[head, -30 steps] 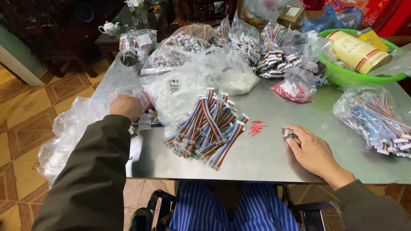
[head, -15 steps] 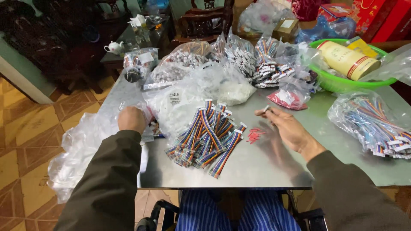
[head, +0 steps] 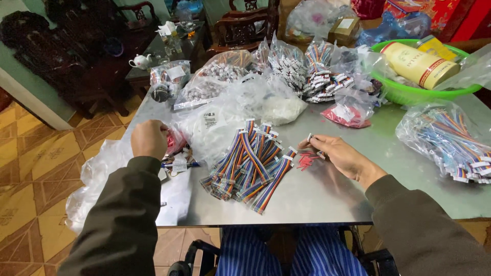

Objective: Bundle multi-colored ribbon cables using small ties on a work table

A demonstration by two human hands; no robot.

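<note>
1. The left hand [head: 149, 139] is resting at the left edge of the worktop [head: 327, 194], knuckles up, its fingers curled down into a small red-filled bag [head: 176, 140]; the hand itself is hiding whether its grip is clenched on anything, so I cannot tell

2. The right hand [head: 341, 155] is lying on the worktop right of the centre, pinching a small white connector [head: 310, 138] between thumb and forefinger, the grip clenched on it

3. A scatter of red pins [head: 306, 160] is lying on the worktop just beside the right fingertips, between that hand and the cable pile

4. A pile of rainbow ribbon cables [head: 250, 163] with white connector ends is fanning out at the centre of the worktop, between the two hands and touching neither

5. Clear plastic bags [head: 230, 115] are lying crumpled behind the pile, one holding white parts [head: 283, 108]

6. Further back, bags of black-and-white connectors [head: 307, 71] are standing bunched together, with a small bag of red parts [head: 345, 116] lying in front of them

7. A second bag of rainbow cables [head: 450, 138] is sitting at the right edge of the worktop, well apart from the right hand

8. A green basket [head: 409, 92] is standing at the far right corner, holding a cream cylinder tin [head: 419, 64]

9. A white teapot [head: 140, 62] is sitting on a dark table beyond the far left corner
</note>
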